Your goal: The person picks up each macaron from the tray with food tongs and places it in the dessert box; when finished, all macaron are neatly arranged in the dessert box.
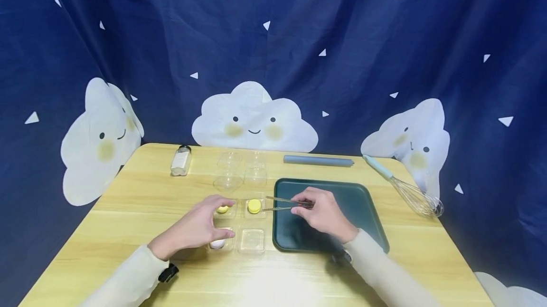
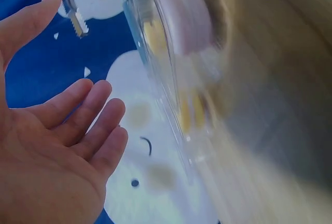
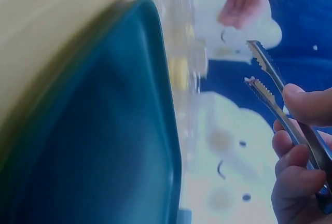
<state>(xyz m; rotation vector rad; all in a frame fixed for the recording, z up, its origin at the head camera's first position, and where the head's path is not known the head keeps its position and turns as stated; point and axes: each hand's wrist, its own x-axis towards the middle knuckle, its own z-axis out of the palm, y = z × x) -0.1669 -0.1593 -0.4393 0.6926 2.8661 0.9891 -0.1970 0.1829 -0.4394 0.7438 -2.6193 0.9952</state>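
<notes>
My right hand (image 1: 320, 212) grips metal tongs (image 1: 284, 203) with serrated tips, which stand apart beside a yellow macaron (image 1: 254, 206). That macaron sits in one compartment of a clear plastic box (image 1: 252, 241). Over the box's left side is my left hand (image 1: 198, 224), thumb and fingers spread apart, holding nothing. Partly hidden by it are a second yellow macaron (image 1: 222, 209) and a pale pink macaron (image 1: 217, 244), which looks larger in the left wrist view. The front right compartment holds nothing. In the right wrist view, the tong arms (image 3: 280, 99) hold nothing between them.
A dark green tray (image 1: 290, 245) lies under my right hand. Clear domed lid sections (image 1: 228, 182) stand behind the box. Toward the back are a black-capped jar (image 1: 181, 161) and a blue-grey bar (image 1: 318, 160). A whisk (image 1: 410, 193) lies at the right edge.
</notes>
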